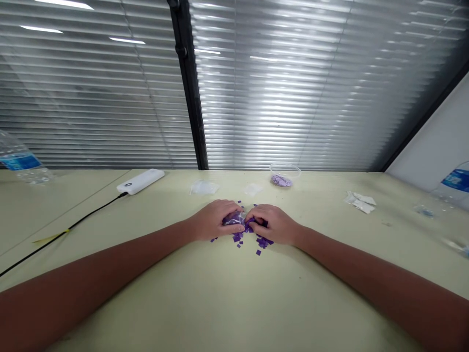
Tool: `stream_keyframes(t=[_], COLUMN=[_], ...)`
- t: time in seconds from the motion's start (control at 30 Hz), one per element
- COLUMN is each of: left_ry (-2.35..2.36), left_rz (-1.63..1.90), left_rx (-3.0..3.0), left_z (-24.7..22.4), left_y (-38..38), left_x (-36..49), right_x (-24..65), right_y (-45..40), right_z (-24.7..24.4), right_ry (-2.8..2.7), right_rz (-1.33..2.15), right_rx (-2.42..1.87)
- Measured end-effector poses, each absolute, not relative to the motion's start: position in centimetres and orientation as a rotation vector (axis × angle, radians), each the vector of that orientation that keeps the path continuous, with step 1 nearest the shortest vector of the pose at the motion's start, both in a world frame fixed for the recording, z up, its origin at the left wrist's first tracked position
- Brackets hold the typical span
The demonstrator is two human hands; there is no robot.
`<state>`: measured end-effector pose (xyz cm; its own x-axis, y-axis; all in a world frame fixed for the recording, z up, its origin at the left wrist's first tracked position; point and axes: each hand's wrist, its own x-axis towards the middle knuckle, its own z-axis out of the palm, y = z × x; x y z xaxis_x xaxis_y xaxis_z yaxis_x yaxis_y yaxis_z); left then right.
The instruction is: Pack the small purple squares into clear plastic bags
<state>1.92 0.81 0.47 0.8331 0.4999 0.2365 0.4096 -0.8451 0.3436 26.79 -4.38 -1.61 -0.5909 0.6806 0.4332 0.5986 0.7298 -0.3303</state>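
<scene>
My left hand [219, 220] is closed around a small clear plastic bag [234, 218] with purple pieces inside. Right beside it, the curled fingers of my right hand [273, 224] pinch at purple paper squares [250, 226] by the bag's mouth. More loose purple squares [264, 242] lie scattered on the table under and around both hands. Part of the bag is hidden behind my left fingers.
Behind the hands stands a clear round tub [285, 171] with pale purple bits. Flat clear plastic bags [204, 187] lie to its left, near a white power bank [141, 181] with a black cable. Crumpled white paper [360, 201] and plastic bottles [22, 161] are further out.
</scene>
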Motion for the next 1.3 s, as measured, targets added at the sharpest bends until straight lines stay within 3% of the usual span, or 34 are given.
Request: stream_keyframes(t=[1.3], left_ry=[0.679], left_rz=[0.462], left_rx=[2.755], left_z=[0.22], left_y=[0.97], left_x=[2.09], right_x=[27.1], right_y=[-4.35], right_z=[-1.61], right_ry=[-2.403], right_rz=[0.215], right_rx=[-0.976])
